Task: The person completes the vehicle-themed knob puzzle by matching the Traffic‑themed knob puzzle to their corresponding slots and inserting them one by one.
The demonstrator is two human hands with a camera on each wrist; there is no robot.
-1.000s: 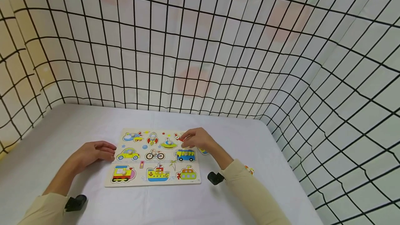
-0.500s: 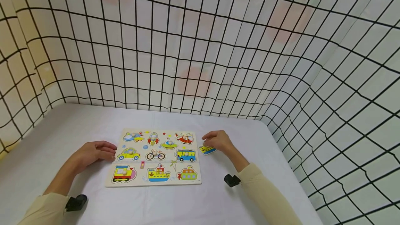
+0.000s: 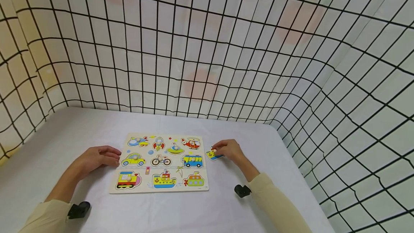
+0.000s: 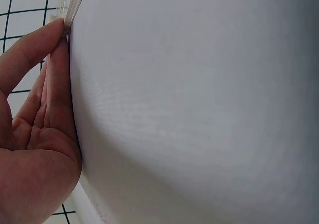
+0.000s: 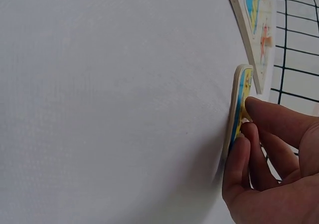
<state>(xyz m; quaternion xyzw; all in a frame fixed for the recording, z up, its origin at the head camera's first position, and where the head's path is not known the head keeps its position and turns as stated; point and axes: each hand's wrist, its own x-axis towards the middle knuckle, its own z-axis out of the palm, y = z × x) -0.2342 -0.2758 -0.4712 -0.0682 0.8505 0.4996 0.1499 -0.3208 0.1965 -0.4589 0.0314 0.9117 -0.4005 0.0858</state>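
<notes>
A wooden peg puzzle board [image 3: 145,190] with vehicle pictures lies flat on the white table. My left hand [image 3: 95,161] rests at its left edge, fingers relaxed; in the left wrist view, the thumb [image 4: 37,47] and forefinger tips touch the edge. To the right of the board, my right hand [image 3: 229,151] pinches the small knob of a blue and yellow ship puzzle piece [image 5: 241,87]. That piece sits just beside the board's right edge, partly covered by the fingers. Knobbed pieces such as the bus [image 3: 192,161] and helicopter [image 3: 191,143] sit in the board; the ship picture [image 3: 164,181] and submarine picture [image 3: 194,179] show no knob.
White-backed black netting [image 3: 181,60] surrounds the table [image 3: 155,213] at the back and sides. A black wrist camera [image 3: 242,190] hangs by the right sleeve, another camera [image 3: 79,209] by the left.
My right hand has moved right from the helicopter to the ship piece and now pinches its knob. The red and yellow piece near the right sleeve is no longer visible. The left hand stays put.
</notes>
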